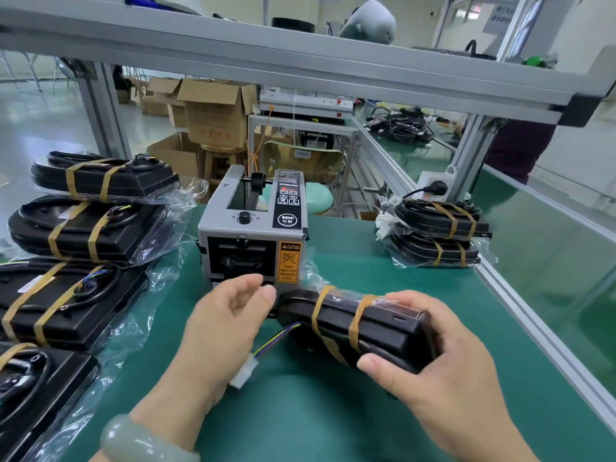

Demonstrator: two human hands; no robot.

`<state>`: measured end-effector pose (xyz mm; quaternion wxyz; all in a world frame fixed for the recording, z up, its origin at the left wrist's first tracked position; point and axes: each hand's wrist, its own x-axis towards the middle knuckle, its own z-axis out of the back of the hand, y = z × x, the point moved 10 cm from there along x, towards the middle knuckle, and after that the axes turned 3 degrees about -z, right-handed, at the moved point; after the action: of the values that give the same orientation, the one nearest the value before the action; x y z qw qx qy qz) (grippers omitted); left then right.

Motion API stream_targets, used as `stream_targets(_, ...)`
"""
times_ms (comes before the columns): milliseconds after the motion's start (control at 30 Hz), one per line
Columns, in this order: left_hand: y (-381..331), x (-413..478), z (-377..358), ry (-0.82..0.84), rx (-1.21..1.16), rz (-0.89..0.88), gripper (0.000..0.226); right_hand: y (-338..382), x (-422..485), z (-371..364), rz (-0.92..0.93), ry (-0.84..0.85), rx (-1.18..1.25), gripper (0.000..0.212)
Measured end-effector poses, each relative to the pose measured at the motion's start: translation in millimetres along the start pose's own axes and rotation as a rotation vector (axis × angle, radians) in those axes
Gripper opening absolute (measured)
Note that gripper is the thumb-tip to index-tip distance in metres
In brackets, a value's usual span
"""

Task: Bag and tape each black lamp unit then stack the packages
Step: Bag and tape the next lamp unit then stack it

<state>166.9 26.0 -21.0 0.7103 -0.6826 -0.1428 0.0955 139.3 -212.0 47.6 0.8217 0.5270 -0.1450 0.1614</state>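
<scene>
Our right hand (443, 371) grips the bagged lamp unit (366, 323) by its right end, over the green mat (333, 415). Two brown tape bands cross its clear, crinkled plastic. Our left hand (230, 315) hovers loosely curled, holding nothing we can see, just before the grey tape dispenser (253, 228). The dispenser's orange label reads "CAUTION" and a round mark reads "SEMI". A white plug (243, 375) hangs on coloured wires. Taped packages (90, 228) lie at left. A stack (440, 231) of two sits at right, beside the aluminium rail (533, 328).

worn: smooth, rounded, glossy pale-green bangle (143, 441) | where: wrist of left hand (226, 321), 7 o'clock | right hand (436, 361): bare | nails: short, plain
</scene>
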Motion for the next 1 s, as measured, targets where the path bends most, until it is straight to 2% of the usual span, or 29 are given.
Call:
stream_targets(33, 0.2, 2.9, 10.0, -0.083, -0.006, 0.01, 0.01, 3.4, -0.1, 2.8, 0.003, -0.04, -0.049, 0.063)
stream_targets(133, 7.1, 14.3, 28.3, -0.224, -0.09, 0.092, 0.019, 8.9, -4.3, 3.7, 0.007, -0.181, -0.268, 0.068)
stream_targets(267, 13.8, 23.6, 27.1, -0.238, -0.162, 0.224, 0.011, 19.1, -12.8, -7.3, 0.146, -0.288, -0.419, 0.065)
stream_targets(500, 19.0, 27.7, 19.2, -0.211, -0.272, 0.398, 0.014, 15.3, -19.4, -10.1, 0.207, -0.321, -0.424, 0.066)
stream_targets(700, 9.4, 35.4, 21.7, -0.23, -0.278, 0.388, 0.015, 16.7, -21.1, -11.1, 0.243, -0.314, -0.417, 0.068)
stream_targets(1000, 7.7, 41.2, 28.7, -0.3, -0.15, 0.354, 0.016, 18.2, -21.9, -10.5, 0.248, -0.314, -0.407, 0.07)
